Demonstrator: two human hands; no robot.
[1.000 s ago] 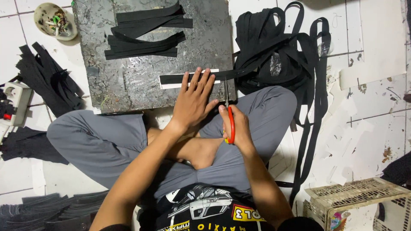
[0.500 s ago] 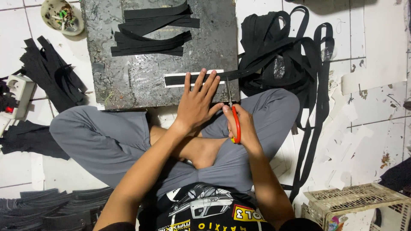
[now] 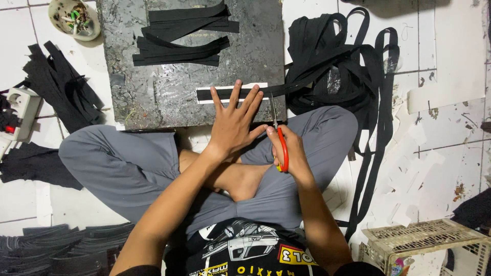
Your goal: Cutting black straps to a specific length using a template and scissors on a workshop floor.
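One big grey cutting board (image 3: 153, 97) lies on the tiled floor before our crossed legs, and we place everything from it. To the right of the board sits a large heap of black webbing (image 3: 337, 56), probably kept close so the strap feeds easily. On the far part of the board rest several cut black strips (image 3: 179, 36), laid aside out of the way. To the left of the board lies another pile of black pieces (image 3: 56, 87). At the near right edge of the board the black strap (image 3: 225, 94) lies over a white template (image 3: 231, 100), we think as a length guide. Our left hand (image 3: 232, 125) presses it flat, fingers spread wide, gripping nothing. Our right hand (image 3: 289, 151) is closed around red-handled scissors (image 3: 279, 138), whose blades meet the strap at the template's right end.
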